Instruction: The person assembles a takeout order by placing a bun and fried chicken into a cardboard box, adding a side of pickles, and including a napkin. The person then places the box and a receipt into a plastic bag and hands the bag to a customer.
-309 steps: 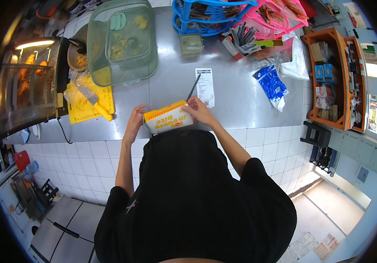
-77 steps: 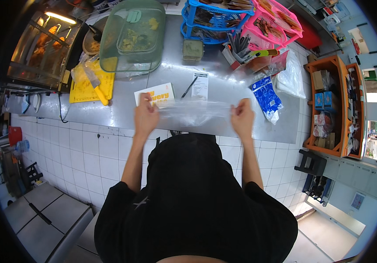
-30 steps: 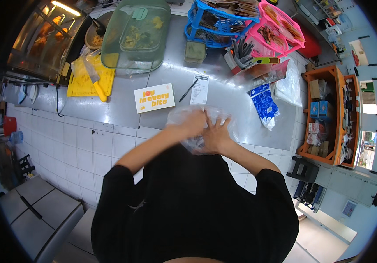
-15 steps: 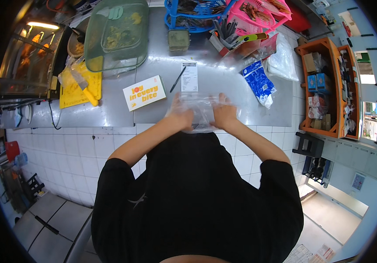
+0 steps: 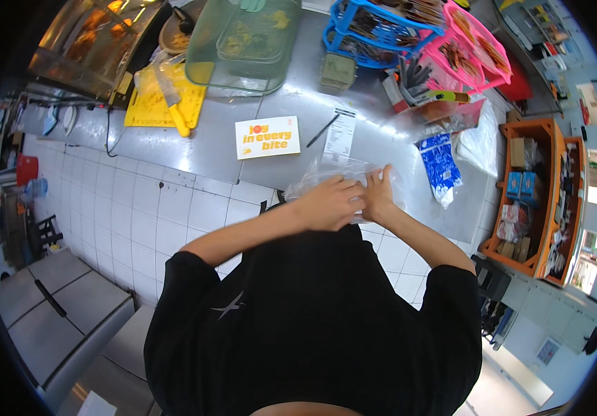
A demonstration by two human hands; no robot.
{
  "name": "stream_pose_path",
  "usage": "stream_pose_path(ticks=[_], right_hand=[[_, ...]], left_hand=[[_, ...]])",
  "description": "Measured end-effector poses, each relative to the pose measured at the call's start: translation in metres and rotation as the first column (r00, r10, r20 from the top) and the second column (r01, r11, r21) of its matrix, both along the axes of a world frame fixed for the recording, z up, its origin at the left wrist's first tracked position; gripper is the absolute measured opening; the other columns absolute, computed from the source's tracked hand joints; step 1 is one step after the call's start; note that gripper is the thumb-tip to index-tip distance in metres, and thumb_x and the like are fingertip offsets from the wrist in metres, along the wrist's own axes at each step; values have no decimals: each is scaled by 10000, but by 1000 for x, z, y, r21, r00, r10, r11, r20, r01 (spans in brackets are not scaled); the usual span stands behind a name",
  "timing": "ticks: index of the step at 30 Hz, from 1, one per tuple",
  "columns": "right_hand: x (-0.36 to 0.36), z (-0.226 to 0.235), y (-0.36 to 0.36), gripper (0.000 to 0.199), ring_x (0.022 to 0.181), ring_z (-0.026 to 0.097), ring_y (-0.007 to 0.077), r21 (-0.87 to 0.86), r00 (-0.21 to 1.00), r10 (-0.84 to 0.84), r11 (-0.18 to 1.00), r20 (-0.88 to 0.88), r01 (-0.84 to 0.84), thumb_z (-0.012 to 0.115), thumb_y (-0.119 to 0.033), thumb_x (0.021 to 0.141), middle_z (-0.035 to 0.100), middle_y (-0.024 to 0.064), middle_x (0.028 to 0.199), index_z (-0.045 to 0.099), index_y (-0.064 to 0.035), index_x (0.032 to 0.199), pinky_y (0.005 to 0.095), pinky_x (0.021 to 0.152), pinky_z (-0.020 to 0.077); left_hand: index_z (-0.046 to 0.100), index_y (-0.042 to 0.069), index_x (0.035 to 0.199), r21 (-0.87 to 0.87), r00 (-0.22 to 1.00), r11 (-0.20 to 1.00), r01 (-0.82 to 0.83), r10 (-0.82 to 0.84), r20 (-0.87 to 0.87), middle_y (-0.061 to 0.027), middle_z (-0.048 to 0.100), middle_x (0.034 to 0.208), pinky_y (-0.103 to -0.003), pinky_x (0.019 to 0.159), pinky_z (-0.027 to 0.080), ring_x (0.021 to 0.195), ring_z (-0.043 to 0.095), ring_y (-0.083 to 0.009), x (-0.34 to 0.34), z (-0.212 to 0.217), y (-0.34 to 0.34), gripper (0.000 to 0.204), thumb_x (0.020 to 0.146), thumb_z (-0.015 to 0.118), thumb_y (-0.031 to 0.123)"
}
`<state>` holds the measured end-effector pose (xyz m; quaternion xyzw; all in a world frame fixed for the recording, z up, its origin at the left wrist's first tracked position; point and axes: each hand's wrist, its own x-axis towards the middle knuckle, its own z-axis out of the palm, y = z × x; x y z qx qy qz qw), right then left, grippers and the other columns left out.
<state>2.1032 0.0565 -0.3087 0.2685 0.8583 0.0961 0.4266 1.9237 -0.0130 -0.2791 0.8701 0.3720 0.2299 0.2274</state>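
A clear plastic bag [image 5: 307, 182] lies at the near edge of the steel table, in front of my body. My left hand [image 5: 333, 202] has its fingers curled on the bag, close against the other hand. My right hand [image 5: 379, 197] grips the bag's right part, with its fingers pointing away from me. Parts of the bag are hidden beneath both hands. Just beyond it lie a printed receipt [image 5: 340, 133] and a black pen [image 5: 323, 131]. To their left is a closed white box [image 5: 267, 138] with orange lettering.
A yellow-handled knife [image 5: 174, 104] rests on a yellow cutting board [image 5: 189, 104] at the left, near a green tub [image 5: 243, 84]. Blue baskets [image 5: 382, 31] and pink baskets [image 5: 482, 52] stand at the back. A blue packet [image 5: 441, 166] lies on the right.
My hands, apart on the bag before, are now close together. The left one has crossed toward the right one. The whole view has turned, and the tabletop things appear shifted.
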Motion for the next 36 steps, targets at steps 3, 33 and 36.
stream_pose_path(ticks=[3,33,36], right_hand=[[-11,22,11,696,1338,431,355,-65,998,-2,998,-63,-2,629,-605,835,535,171,1380,565,-149,1357,653,1099,236],[-194,-5,65,979,1180,470,394,-280,508,-162,946,-846,-164,801,-256,611,473,229,1240,350,-193,1478,584,916,371],[-152,40,72,949,1167,467,384,-245,271,-199,958,-942,-147,815,-290,623,474,219,1219,365,-157,1448,537,925,383]], left_hand=[[600,60,1200,265,690,701,-662,708,-151,-185,605,1221,-553,965,440,1070,608,-361,-4,15,-6,426,822,686,238],[602,-27,1039,-800,444,383,-462,881,166,-89,617,782,-334,671,482,718,574,-170,-35,-82,-40,327,851,702,221],[597,-17,1056,-845,380,334,-417,909,172,-47,601,792,-296,631,453,700,539,-123,-34,-82,-34,283,870,687,176]])
